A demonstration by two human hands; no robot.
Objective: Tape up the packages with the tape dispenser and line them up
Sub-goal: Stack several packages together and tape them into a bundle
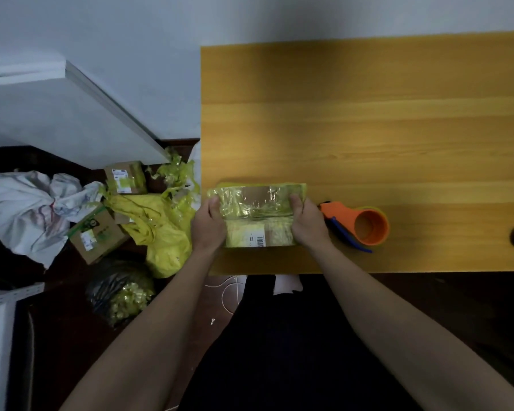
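Both hands grip a taped package at the near left corner of the wooden table (368, 114).

Left of the table, cardboard boxes (100, 232) lie on the floor. On the table, the left hand (208, 225) curls round the left end of the package (257, 215), thumb on top; the right hand (307, 223) clasps its right end likewise. Just right of that hand the orange tape dispenser (358, 225) rests on the table.

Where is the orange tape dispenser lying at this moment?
In the head view, the tape dispenser lies on the wooden table, just right of the package and right hand.
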